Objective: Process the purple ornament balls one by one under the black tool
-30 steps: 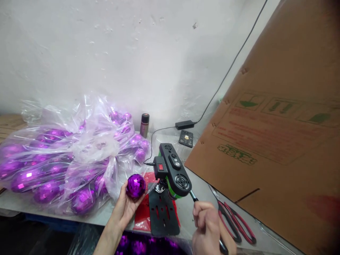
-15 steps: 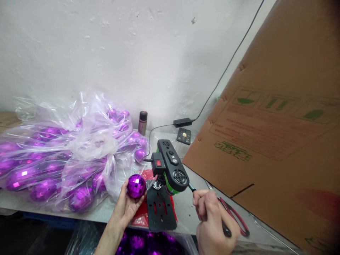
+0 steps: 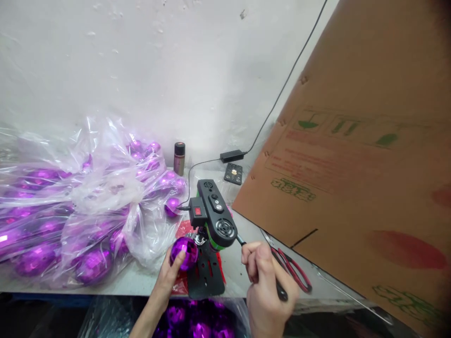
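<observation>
Ball (image 3: 189, 250), purple and mirror-faceted, sits in the left hand (image 3: 168, 277), fingers wrapped on it and thumb across its face, near the machine (image 3: 217, 216) on its left. From where I stand it looks light, probably hollow, with a stiff shell that could be slick and might crack under a squeeze; I'd cup it round the sides. Right of the machine, the right hand (image 3: 267, 284) grips a black handle (image 3: 281, 291).

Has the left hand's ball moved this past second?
Yes: right and down in the view, judged against the black slotted plate; the purple ball now overlaps its left edge.
</observation>
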`<state>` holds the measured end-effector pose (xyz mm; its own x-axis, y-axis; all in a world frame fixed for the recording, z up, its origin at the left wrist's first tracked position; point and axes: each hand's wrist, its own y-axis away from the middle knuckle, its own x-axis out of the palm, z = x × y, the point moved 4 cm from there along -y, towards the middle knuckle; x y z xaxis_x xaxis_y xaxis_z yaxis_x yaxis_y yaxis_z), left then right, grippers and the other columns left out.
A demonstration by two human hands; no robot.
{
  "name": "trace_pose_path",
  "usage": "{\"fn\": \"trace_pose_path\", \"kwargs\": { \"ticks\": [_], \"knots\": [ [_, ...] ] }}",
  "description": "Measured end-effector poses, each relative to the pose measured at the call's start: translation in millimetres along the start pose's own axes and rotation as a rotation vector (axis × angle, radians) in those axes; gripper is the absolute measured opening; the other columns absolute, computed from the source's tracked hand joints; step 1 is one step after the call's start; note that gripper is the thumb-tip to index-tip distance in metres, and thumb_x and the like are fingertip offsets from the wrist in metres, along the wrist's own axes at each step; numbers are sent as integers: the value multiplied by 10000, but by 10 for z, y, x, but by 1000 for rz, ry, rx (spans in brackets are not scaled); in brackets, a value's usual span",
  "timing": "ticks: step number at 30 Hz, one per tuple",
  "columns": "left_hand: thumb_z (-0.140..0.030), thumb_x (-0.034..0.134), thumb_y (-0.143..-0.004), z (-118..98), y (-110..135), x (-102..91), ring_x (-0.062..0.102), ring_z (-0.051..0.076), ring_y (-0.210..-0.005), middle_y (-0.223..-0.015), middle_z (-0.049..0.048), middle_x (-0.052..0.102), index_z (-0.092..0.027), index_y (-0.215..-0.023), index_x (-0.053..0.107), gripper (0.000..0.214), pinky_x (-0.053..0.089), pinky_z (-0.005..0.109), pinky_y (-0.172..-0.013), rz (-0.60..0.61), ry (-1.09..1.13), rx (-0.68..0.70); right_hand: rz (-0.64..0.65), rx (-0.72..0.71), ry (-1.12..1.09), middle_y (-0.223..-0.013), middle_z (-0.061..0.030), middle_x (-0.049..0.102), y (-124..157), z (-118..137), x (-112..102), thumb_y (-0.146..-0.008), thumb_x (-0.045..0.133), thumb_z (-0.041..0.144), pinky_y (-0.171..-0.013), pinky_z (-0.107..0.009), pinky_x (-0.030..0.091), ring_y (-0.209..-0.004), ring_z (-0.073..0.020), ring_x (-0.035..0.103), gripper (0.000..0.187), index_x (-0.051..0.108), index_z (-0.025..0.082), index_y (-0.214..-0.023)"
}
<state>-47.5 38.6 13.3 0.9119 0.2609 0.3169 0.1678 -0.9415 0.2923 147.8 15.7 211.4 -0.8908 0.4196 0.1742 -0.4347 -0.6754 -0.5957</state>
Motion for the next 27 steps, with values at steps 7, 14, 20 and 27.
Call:
{"fn": "trace_pose_path", "kwargs": {
  "ticks": [7,14,20,27],
  "knots": [
    [-454,973,-623,42,97,214,608,482,-1387,-1417,185,726,-214,-1351,692,816,389,674,-1236,-1,-520,363,16,25,34,-557,36,430,27,-24,-29,-1095,601,410,-552,-270,381,-570,-126,506,588,439,218,-563],
    [-396,958,-653,58,137,281,633,510,-1365,-1418,205,740,-213,-1376,703,789,441,707,-1204,68,-630,456,22,30,1,-582,41,431,68,-45,-45,-1111,572,357,-581,-271,399,-590,-123,507,547,461,215,-595],
    [-386,950,-660,70,161,280,639,526,-1369,-1424,232,737,-186,-1392,703,798,474,710,-1182,110,-659,458,34,13,-11,-590,43,425,83,-53,-44,-1116,555,305,-578,-267,394,-597,-120,510,526,462,212,-606],
    [-344,920,-647,-18,127,337,652,531,-1339,-1399,225,749,-192,-1393,705,791,459,735,-1172,123,-712,439,51,-16,-16,-592,41,436,79,-40,-49,-1121,542,292,-583,-265,392,-596,-113,511,525,458,208,-610]
  ]
}}
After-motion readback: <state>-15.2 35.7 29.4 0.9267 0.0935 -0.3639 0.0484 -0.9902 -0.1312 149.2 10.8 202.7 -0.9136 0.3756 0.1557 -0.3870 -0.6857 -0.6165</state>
